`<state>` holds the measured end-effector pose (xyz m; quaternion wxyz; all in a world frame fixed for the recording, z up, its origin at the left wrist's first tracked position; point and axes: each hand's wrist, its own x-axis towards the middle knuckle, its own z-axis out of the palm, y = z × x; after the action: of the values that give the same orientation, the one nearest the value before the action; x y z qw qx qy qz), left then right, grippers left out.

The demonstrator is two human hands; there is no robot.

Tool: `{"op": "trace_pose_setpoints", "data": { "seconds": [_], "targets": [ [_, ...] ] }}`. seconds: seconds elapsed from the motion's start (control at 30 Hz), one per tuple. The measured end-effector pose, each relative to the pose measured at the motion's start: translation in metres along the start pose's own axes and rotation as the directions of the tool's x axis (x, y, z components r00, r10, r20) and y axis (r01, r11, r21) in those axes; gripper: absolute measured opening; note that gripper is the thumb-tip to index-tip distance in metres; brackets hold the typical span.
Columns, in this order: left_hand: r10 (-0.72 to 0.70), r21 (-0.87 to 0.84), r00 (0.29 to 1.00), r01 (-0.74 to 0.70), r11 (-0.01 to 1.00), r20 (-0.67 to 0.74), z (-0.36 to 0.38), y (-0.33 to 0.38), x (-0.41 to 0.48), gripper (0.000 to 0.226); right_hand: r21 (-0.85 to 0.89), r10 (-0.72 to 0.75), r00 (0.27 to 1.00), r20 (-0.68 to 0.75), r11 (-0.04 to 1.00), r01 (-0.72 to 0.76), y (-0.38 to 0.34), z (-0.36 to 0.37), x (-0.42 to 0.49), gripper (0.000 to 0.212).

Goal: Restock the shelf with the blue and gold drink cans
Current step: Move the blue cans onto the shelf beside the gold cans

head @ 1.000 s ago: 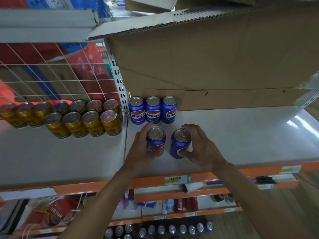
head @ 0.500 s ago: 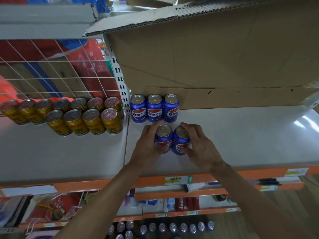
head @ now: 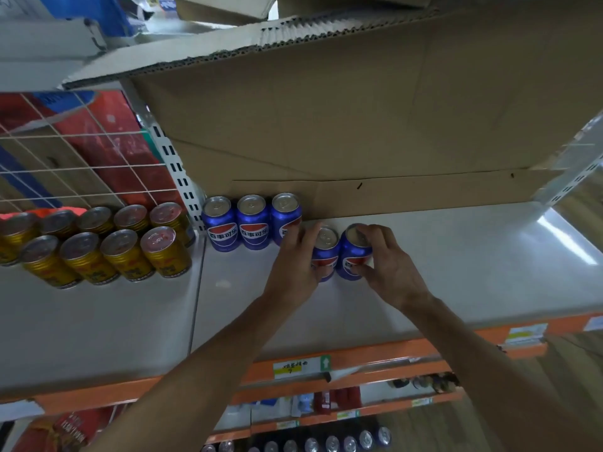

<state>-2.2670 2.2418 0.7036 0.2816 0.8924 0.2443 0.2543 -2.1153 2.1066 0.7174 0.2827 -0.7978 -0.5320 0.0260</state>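
On the grey shelf point(head: 473, 256), the left hand point(head: 295, 267) grips the left Pepsi can point(head: 327, 239) and the right hand point(head: 390, 267) the right Pepsi can point(head: 352, 256), beside the three-can blue row point(head: 253, 225), cardboard box point(head: 359, 125) behind, gold cans point(head: 107, 249) farther left.

two upright blue cans point(head: 350, 252) stand touching, just right of the back row point(head: 253, 223).

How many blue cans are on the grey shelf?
5. Left can, middle can and right can form the back row. The left hand holds the fourth can, the right hand the fifth can, beside the row. None seems hidden.
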Motion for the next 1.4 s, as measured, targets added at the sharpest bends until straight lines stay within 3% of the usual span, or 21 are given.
{"op": "trace_pose_setpoints", "data": {
  "seconds": [0.17,0.3,0.5,0.83,1.0,1.4],
  "targets": [
    [0.01,0.302,0.999,-0.025,0.953,0.051,0.01,0.005,0.023,0.086,-0.009,-0.044,0.999,-0.008,0.999,0.044,0.02,-0.003,0.016,0.066],
    [0.15,0.62,0.988,-0.138,0.772,0.032,0.006,0.004,0.039,0.09,-0.024,-0.08,0.997,-0.008,0.997,0.08,0.029,0.0,0.03,0.07],
    [0.196,0.783,0.978,-0.174,0.597,0.067,0.001,-0.003,0.062,0.082,-0.039,-0.154,0.987,-0.04,0.988,0.152,0.04,0.012,0.046,0.077],
    [0.143,0.733,0.99,-0.094,0.674,-0.005,0.005,-0.012,0.079,0.08,-0.091,-0.198,0.974,-0.108,0.978,0.189,0.047,0.024,0.078,0.075],
    [0.15,0.722,0.989,-0.097,0.685,-0.009,0.005,-0.015,0.081,0.081,-0.198,-0.208,0.968,-0.14,0.964,0.179,0.046,0.024,0.087,0.077],
    [0.128,0.627,0.992,-0.103,0.772,0.006,0.002,-0.012,0.078,0.079,-0.336,-0.218,0.97,-0.107,0.926,0.171,0.037,0.018,0.085,0.086]
  ]
}}
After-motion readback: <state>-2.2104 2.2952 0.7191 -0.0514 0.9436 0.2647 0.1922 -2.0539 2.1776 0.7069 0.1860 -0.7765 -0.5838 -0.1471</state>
